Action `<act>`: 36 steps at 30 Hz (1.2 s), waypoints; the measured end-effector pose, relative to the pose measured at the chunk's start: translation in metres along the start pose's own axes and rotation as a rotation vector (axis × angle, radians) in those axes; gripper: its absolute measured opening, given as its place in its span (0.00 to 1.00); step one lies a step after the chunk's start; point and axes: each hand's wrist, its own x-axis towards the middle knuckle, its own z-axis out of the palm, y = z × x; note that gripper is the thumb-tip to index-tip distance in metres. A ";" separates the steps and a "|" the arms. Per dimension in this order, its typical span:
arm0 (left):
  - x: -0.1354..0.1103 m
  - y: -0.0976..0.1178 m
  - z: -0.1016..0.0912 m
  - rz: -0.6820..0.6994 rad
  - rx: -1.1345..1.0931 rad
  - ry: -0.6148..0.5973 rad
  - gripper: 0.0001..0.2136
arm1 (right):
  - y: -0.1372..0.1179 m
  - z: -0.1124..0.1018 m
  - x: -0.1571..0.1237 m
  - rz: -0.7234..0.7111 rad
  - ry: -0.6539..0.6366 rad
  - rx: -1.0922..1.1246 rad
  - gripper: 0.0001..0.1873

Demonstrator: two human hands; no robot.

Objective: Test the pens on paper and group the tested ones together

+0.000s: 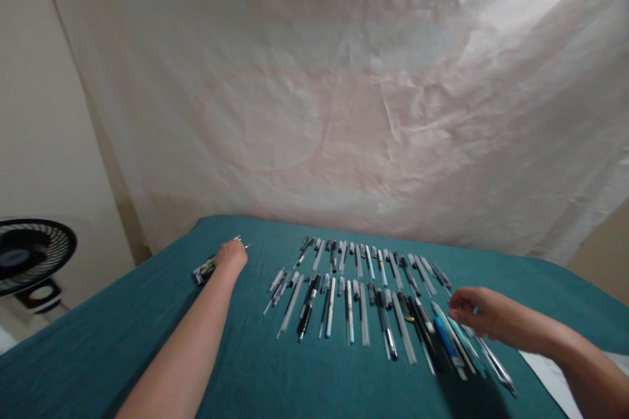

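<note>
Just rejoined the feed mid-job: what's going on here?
A person's bare left hand is beside a small dark, green-patterned item on the teal cloth; its grip is hidden. The bare right hand is at the right end of slim clear, black, white and blue pens, spread in two rows. Whether its fingers hold one is unclear.

Across the back from where I stand hangs a wide, wrinkled pale sheet (314, 118), washed with faint pink, including a blurry oval ring. A plain light wall (54, 111) runs along the left side. Low at the far left is a black fan (46, 252), cut off by the edge of view. A dark teal cloth (255, 373) covers the table, and white paper (553, 376) lies near its right side.
</note>
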 end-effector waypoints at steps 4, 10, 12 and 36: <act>-0.012 0.007 -0.010 0.097 -0.074 -0.029 0.14 | -0.003 0.000 0.000 -0.028 -0.004 0.009 0.16; -0.029 0.042 -0.029 0.324 -0.297 -0.069 0.13 | -0.030 0.004 0.000 -0.113 -0.001 0.102 0.17; -0.042 0.062 -0.032 0.420 -0.403 -0.097 0.09 | -0.049 0.007 0.005 -0.191 -0.023 0.179 0.18; -0.189 0.140 0.001 0.843 -1.055 -0.637 0.07 | -0.134 0.027 0.065 -0.316 0.137 0.559 0.24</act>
